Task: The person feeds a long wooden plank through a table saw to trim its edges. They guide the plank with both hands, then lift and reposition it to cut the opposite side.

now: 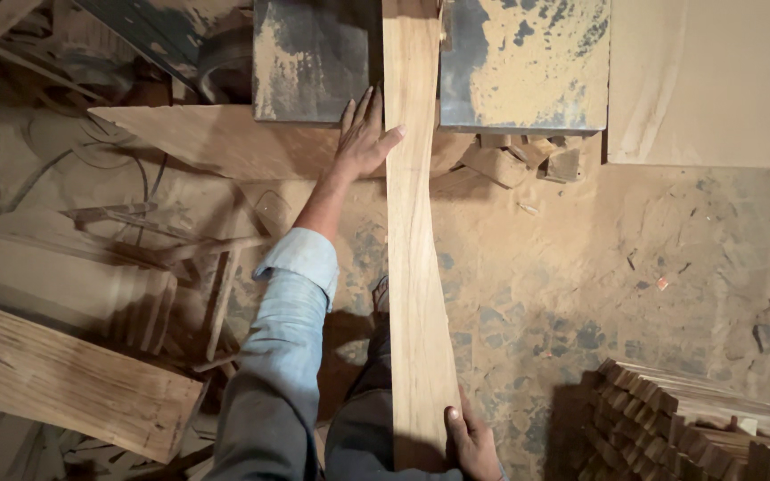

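Observation:
A long pale wooden plank (413, 240) runs from my body up onto a sawdust-covered metal machine table (528, 67). My left hand (363, 138) lies flat with fingers spread against the plank's left edge, near the table's front. My right hand (472, 441) grips the plank's near end from the right side, close to my waist. My left arm wears a light blue sleeve (282, 356).
A stack of thin wood strips (688, 428) stands at the lower right. Thick planks and offcuts (73, 379) lie at the left. Small wood blocks (514, 160) sit below the table edge. A flat pale board (706, 80) lies at the upper right. Sawdust covers the floor.

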`<state>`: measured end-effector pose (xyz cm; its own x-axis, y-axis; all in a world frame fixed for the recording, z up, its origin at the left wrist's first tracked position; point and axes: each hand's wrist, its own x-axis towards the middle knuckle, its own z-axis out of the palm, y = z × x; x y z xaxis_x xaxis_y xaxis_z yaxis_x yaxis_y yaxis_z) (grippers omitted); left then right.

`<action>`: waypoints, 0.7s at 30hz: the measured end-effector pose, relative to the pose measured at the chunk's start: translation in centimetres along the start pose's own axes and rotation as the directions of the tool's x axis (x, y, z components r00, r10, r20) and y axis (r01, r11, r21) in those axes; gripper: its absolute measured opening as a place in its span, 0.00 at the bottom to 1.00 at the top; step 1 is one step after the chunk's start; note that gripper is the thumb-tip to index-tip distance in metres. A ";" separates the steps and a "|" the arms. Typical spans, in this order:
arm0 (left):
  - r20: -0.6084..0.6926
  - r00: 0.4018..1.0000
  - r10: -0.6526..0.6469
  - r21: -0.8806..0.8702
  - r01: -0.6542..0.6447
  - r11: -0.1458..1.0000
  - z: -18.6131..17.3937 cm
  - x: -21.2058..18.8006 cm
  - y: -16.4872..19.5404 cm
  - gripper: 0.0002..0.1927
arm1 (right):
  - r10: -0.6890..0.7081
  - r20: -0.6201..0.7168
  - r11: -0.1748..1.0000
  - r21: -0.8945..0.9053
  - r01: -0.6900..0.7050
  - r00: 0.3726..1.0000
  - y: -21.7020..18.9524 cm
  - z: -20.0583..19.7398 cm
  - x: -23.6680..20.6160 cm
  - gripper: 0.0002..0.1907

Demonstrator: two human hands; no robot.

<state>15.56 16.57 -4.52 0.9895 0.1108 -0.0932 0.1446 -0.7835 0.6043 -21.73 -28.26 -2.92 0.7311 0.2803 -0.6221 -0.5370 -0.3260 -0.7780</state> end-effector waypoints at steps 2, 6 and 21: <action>-0.007 1.000 0.011 -0.007 -0.011 1.000 0.0 0.0 0.0 0.51 | -0.131 0.021 0.991 0.030 0.130 0.991 -0.5 0.1 0.2 0.29; -0.017 1.000 0.016 -0.027 -0.017 0.999 -0.2 -0.1 0.2 0.52 | 0.081 0.013 0.997 0.016 -0.081 0.997 -1.1 0.1 0.3 0.32; -0.052 0.998 0.043 0.002 -0.043 0.999 -0.5 -0.3 0.5 0.51 | -0.033 0.044 0.984 0.175 0.025 0.999 -3.6 0.5 1.6 0.28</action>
<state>15.38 16.43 -3.81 0.9937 0.1086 -0.0263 0.1022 -0.7886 0.6064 -18.88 -26.20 -1.18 0.7293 0.3299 -0.5993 -0.5842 -0.1556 -0.7966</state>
